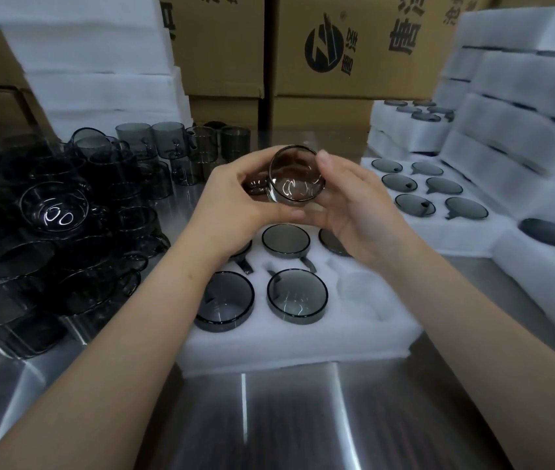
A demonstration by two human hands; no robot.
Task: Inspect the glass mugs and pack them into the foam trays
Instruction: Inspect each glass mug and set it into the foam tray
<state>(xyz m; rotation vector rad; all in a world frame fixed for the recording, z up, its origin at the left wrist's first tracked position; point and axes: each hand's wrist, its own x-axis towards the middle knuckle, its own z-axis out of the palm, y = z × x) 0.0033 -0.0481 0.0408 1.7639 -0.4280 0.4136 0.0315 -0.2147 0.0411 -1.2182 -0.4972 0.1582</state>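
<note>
Both hands, left hand (232, 201) and right hand (354, 205), grasp one smoky glass mug (296, 179) as we tilt it above the foam tray (303, 347).

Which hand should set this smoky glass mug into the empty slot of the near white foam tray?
Probably right: the right hand is nearest the empty slot; the left hand sits opposite.

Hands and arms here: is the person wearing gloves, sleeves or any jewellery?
No. The left hand and right hand are bare, without gloves. Both forearms are uncovered as far as the picture's edge, with no sleeve showing. No ring, watch or bracelet shows.
</note>
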